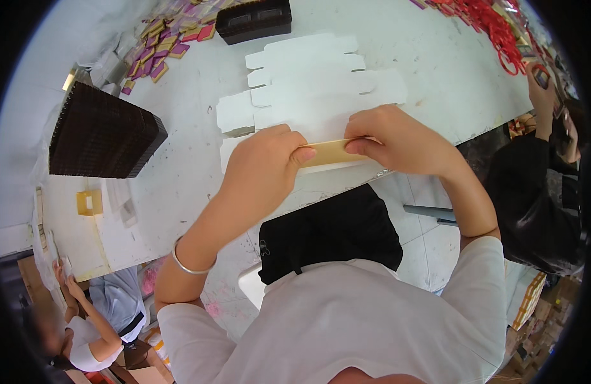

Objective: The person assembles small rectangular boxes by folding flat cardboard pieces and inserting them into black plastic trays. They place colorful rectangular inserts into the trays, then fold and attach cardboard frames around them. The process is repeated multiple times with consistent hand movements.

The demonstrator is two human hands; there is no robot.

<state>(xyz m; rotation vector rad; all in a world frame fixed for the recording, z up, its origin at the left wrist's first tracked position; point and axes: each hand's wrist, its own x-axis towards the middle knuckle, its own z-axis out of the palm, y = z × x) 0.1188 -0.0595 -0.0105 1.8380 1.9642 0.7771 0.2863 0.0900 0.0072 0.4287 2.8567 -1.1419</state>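
A flat white die-cut box blank (pixel 311 89) with notched flaps lies on the table in front of me. At its near edge is a gold cardboard strip (pixel 334 153), which looks like a panel of the blank folded up; hands partly cover where they join. My left hand (pixel 260 169) pinches the strip's left end between thumb and curled fingers. The right end is pinched by my right hand (pixel 401 141) in the same way. Both hands are closed, and the strip spans the gap between them.
Stacked dark brown plastic trays (pixel 106 131) stand at left, with more trays (pixel 254 20) at the back. Small purple and gold boxes (pixel 156 54) are heaped far left, red ribbons (pixel 500 35) far right. A gold frame piece (pixel 89 203) lies near left. People work at both sides.
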